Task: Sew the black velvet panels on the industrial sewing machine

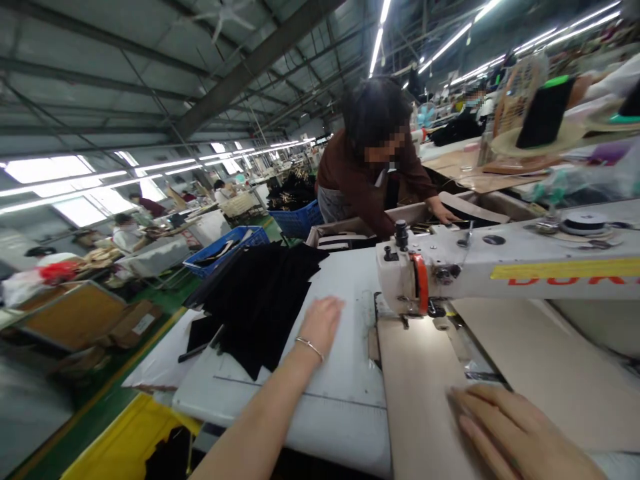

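Note:
My left hand [320, 323] lies flat on the white table [345, 373], fingers stretched out, right beside a stack of black fabric pieces [260, 300]. A thin bracelet sits on that wrist. My right hand [515, 433] rests open and palm down on a beige fabric panel [425, 400] that lies under the head of a white sewing machine [500, 267]. Neither hand holds anything.
A person in a brown top [370, 173] leans over a box behind the machine. Blue crates [225, 250] stand at the far left of the table, a yellow bin [125, 447] below its near edge. Other workers sit at tables further back.

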